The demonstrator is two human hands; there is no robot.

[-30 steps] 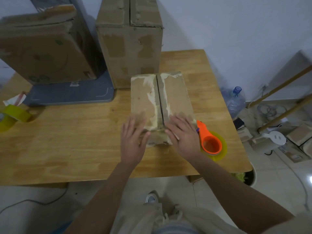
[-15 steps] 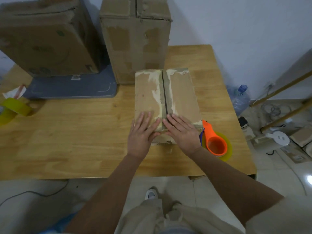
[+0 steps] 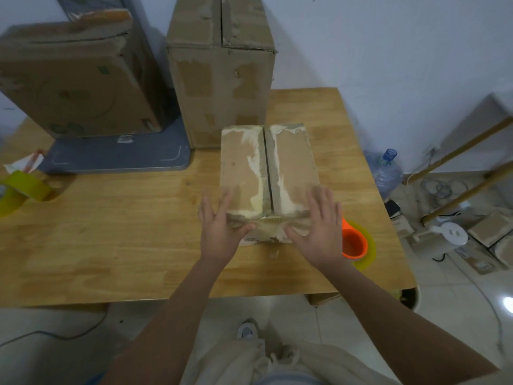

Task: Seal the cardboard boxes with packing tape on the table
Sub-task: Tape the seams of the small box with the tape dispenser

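Note:
A small cardboard box [image 3: 291,162] lies on the wooden table [image 3: 111,240], its two top flaps closed with a seam down the middle and torn tape marks along it. My left hand [image 3: 219,229] lies flat against the box's near left corner, fingers straight, thumb across the front face. My right hand [image 3: 319,232] presses the near right corner in the same way. An orange tape dispenser with a yellowish tape roll [image 3: 356,244] sits just right of my right hand, partly hidden by it.
A tall cardboard box [image 3: 222,79] stands behind the small one. A larger box [image 3: 72,84] rests on a grey base [image 3: 116,157] at the back left. Yellow tape rolls [image 3: 22,190] lie at the table's left edge. A water bottle [image 3: 387,170] and clutter are on the floor to the right.
Both hands have slid apart from the middle seam to the box's near corners. The camera view has shifted slightly.

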